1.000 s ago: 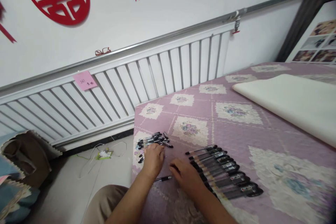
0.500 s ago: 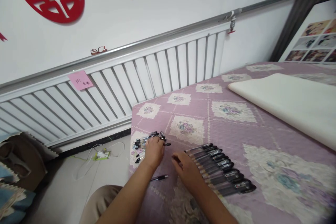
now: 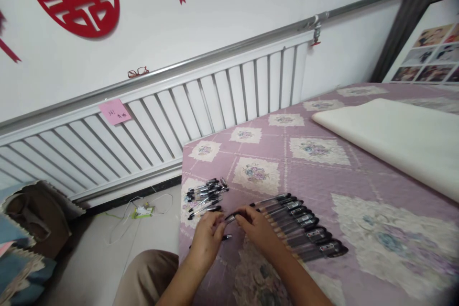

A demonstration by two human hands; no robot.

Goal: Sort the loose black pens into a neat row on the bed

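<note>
A dark pen [image 3: 231, 218] spans the gap between my two hands. My left hand [image 3: 208, 235] pinches one end of it, and my right hand [image 3: 253, 224] closes its fingers on the other. Beyond my left hand lies a loose pile of pens [image 3: 205, 195] with clear barrels and black ends. Another pen [image 3: 227, 237] rests on the cloth, mostly covered by my left hand. To the right of my right hand, several capped black pens [image 3: 304, 221] lie side by side in a slanted row; my right hand and forearm hide some of their lower ends.
A purple floral cloth [image 3: 287, 172] covers the table. A folded cream sheet [image 3: 390, 129] lies at the right. Behind the table runs a white radiator [image 3: 211, 100] with a pink note [image 3: 114, 112] and red glasses [image 3: 138, 72] above. A cable and power strip [image 3: 142, 211] are on the floor.
My left hand has come back from the pen pile toward my right hand, bringing a pen. My right fingers have closed on that pen. The view has shifted slightly.
</note>
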